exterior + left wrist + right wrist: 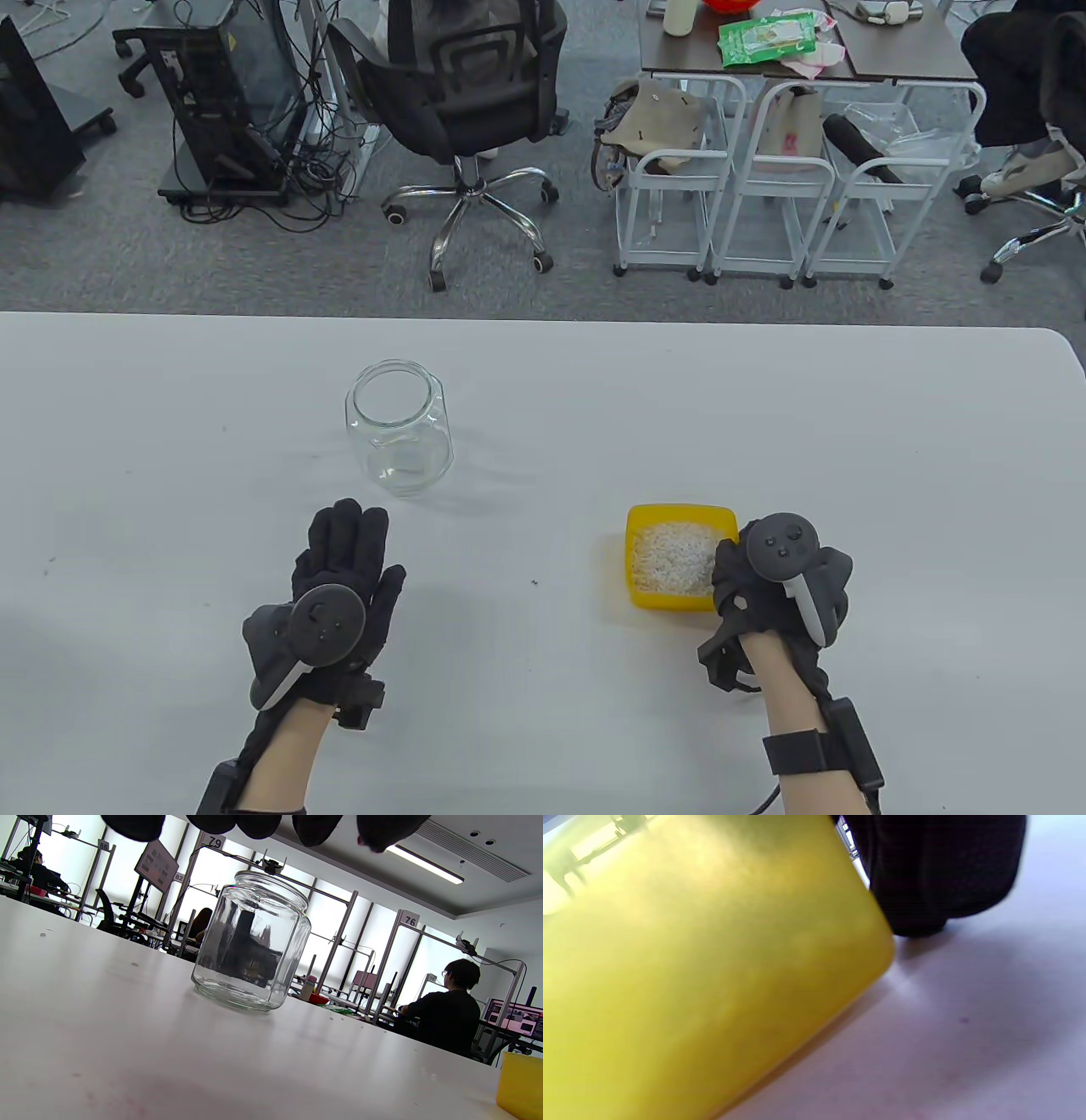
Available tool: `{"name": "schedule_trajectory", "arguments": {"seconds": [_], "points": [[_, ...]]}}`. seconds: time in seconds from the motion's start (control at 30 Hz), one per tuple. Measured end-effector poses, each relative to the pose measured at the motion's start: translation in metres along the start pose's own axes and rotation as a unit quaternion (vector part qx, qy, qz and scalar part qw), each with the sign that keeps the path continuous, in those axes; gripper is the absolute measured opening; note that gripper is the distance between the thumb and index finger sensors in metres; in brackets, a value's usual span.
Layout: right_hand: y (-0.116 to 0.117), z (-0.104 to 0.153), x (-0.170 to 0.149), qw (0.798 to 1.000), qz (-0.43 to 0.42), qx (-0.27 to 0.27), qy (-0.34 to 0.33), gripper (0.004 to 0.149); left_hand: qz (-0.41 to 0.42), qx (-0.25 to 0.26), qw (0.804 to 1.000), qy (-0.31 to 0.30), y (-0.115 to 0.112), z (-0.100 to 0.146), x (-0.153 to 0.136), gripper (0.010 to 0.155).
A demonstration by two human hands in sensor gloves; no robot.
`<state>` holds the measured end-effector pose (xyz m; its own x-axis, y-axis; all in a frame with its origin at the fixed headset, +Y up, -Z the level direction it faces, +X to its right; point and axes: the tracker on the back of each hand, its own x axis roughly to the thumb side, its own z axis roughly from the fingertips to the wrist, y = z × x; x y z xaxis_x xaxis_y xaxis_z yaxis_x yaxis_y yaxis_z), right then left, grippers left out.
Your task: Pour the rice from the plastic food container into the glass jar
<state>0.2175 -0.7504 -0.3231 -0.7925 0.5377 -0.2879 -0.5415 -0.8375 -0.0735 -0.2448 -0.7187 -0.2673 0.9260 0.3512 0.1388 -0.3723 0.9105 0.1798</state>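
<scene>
An empty glass jar stands upright with its mouth open on the white table; it also shows in the left wrist view. My left hand lies open and flat just in front of the jar, not touching it; its fingertips hang above the jar in the wrist view. A yellow plastic food container with white rice sits on the table at the right. My right hand grips its right wall. In the right wrist view the yellow wall fills the frame, with a gloved finger beside its corner.
Beyond the table's far edge stand an office chair and white wire carts on the carpet. The yellow container's corner shows at the lower right in the left wrist view.
</scene>
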Motion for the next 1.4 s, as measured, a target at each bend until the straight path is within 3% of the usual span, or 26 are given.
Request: {"name": "schedule_trajectory", "arguments": {"seconds": [0.37, 0.5, 0.73, 1.03, 1.2, 1.4], "points": [[-0.002, 0.005, -0.003, 0.994, -0.103, 0.025, 0.023, 0.046, 0.015, 0.01, 1.0, 0.006, 0.006, 0.0, -0.005, 0.065], [-0.004, 0.008, -0.003, 0.988, -0.151, 0.023, 0.018, 0.064, 0.024, 0.006, 1.0, 0.006, 0.005, 0.0, -0.005, 0.065], [-0.014, 0.019, 0.009, 0.982, -0.187, 0.021, -0.01, 0.06, 0.035, 0.006, 0.999, -0.006, 0.005, 0.001, 0.0, 0.065], [-0.006, 0.036, 0.027, 0.971, -0.225, 0.062, -0.04, 0.059, 0.113, -0.037, 0.993, -0.019, -0.007, 0.001, 0.01, 0.067], [0.005, 0.046, 0.036, 0.964, -0.243, 0.091, -0.053, 0.06, 0.189, -0.072, 0.979, -0.014, -0.015, 0.001, 0.014, 0.067], [0.019, 0.057, 0.051, 0.959, -0.247, 0.116, -0.076, 0.06, 0.285, -0.128, 0.95, -0.013, -0.028, 0.002, 0.021, 0.073]]}}
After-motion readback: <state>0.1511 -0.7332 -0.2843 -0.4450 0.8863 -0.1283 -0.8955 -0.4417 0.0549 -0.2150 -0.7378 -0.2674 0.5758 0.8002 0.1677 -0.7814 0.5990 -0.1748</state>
